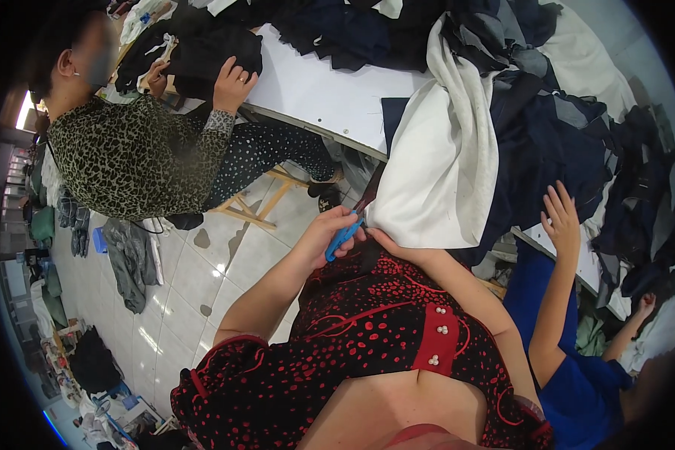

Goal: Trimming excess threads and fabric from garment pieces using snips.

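My left hand (328, 238) is closed round the blue handles of a pair of scissors (343, 238), its dark blades pointing up and away from me. Beside it, my right hand (394, 244) grips the lower left edge of a white cloth (435, 180). Some of its fingers are hidden by the fabric. The cloth drapes from the table heap down to my lap, and the blades lie close along its left edge. Both hands are just in front of my waist.
A white table (307, 90) carries piles of dark navy cloth (555, 142). At the left a person in a patterned top (135, 157) handles black cloth (214, 56). A person in blue (577, 390) reaches in from the right. A wooden stool (255, 206) stands on the tiled floor.
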`<state>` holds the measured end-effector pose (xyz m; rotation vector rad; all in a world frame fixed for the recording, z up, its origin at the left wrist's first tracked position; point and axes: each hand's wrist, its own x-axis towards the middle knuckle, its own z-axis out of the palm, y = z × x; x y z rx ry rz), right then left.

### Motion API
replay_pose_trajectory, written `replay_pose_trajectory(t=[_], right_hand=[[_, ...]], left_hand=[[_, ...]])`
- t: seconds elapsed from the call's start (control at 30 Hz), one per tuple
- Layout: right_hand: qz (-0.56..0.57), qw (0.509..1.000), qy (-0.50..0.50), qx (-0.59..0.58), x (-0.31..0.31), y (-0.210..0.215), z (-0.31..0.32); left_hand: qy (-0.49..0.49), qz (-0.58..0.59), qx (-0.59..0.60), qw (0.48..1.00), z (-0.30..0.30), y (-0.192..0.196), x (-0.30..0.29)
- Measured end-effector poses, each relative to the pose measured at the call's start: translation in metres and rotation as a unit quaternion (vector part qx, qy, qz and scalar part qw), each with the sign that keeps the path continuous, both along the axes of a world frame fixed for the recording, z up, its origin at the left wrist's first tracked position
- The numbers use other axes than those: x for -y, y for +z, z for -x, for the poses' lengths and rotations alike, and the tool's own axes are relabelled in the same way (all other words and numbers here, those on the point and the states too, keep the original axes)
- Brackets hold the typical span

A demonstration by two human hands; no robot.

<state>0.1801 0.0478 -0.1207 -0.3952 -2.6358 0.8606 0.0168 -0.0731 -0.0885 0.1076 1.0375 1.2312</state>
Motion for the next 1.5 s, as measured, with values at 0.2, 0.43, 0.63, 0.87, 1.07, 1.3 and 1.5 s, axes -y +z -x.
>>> replay_pose_trajectory(t=[0.2, 0.43, 0.63, 0.87, 1.07, 1.3, 1.5], right_hand=[[0.105, 0.991, -0.033, 0.079, -0.005, 0.006, -0.004], [0.297, 0.945, -0.032, 0.132, -0.008, -0.009, -0.007], [0.347, 0.916, -0.029, 0.198, -0.014, -0.007, -0.010], [0.296, 0.934, -0.090, 0.178, -0.021, -0.021, -0.019], [0.098, 0.981, -0.024, 0.163, -0.017, 0.005, -0.017], [0.155, 0.978, 0.002, 0.141, -0.018, -0.001, -0.019], [0.305, 0.943, -0.067, 0.116, -0.028, -0.024, -0.026]], left_hand=[[-0.042, -0.001, 0.048, 0.998, 0.001, -0.002, 0.003], [0.012, -0.038, 0.065, 0.997, 0.000, -0.002, -0.003], [0.025, -0.036, 0.059, 0.997, -0.005, -0.003, -0.005], [0.038, -0.021, 0.043, 0.998, -0.007, -0.005, -0.001], [0.026, -0.010, 0.063, 0.998, -0.010, -0.007, -0.003], [-0.020, -0.010, 0.131, 0.991, -0.007, -0.021, -0.018], [0.039, -0.046, 0.097, 0.993, -0.011, -0.008, -0.013]])
